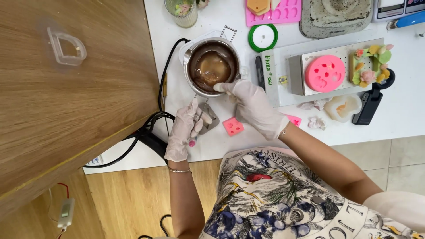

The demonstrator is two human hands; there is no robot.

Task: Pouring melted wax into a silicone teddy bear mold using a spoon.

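A small metal pot (212,67) sits on the white table (398,119), just past both hands. It is full of brown, melted stuff, maybe wax or chocolate. The pot's thin wire handle (200,107) runs from the pot's near edge back toward the person, so its long way points from the pot to the left hand.

The left hand (185,128), in a white glove, is closed around the end of that handle. It holds the pot steady from below.

The right hand (252,106), also gloved, is nearer to the pot. Its fingers (223,86) are mostly straight and reach over the pot's near right edge. The fingertips touch the rim, or maybe pinch something small there; the view is too poor to tell.

A little pink mold (233,126) lies on the table between the two hands. Behind the pot are a green ring (263,37), a round pink mold (325,73) on a white block, and a flat pink tray (283,13). A black cord (164,93) runs along the left side.
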